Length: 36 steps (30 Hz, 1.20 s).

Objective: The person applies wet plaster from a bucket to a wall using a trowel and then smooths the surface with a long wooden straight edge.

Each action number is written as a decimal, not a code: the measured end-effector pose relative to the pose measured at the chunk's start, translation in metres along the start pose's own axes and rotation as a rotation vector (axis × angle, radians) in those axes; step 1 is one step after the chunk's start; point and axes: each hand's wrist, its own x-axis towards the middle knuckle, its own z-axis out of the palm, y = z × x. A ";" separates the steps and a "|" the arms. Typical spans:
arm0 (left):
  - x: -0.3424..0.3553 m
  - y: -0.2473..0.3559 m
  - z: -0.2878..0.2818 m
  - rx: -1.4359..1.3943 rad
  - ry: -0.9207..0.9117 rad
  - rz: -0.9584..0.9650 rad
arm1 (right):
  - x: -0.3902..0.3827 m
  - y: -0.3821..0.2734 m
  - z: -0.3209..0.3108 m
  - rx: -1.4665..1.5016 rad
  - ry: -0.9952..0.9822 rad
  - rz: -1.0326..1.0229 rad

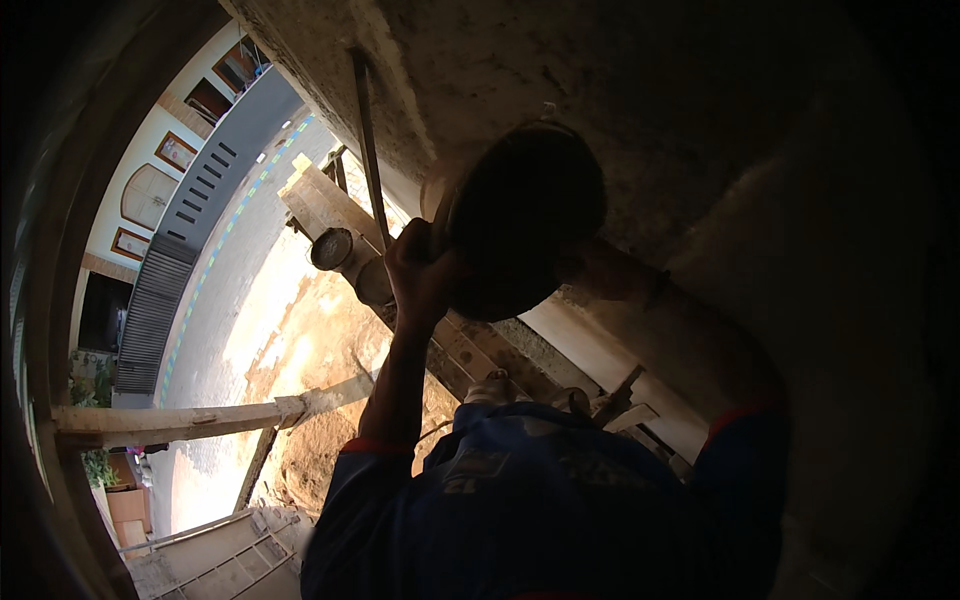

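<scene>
Overhead, both hands (425, 275) grip a dark bowl (525, 215).

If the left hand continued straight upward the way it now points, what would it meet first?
Probably the rough grey plastered wall. The left hand grips the rim of the dark round pan, pointing up toward the thin metal rod, but depth is unclear.

Blue short-sleeved shirt (540, 500) on the person, and there's a thin red trim edging each sleeve cuff. A faint pale print shows across the cloth. Forearms bare below the sleeves. A dark thin band (657, 290) circles the right wrist. Hands bare, no gloves.
</scene>
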 end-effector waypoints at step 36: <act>-0.104 -0.140 -0.057 -0.285 0.534 -0.569 | -0.078 -0.241 -0.235 0.252 0.491 0.286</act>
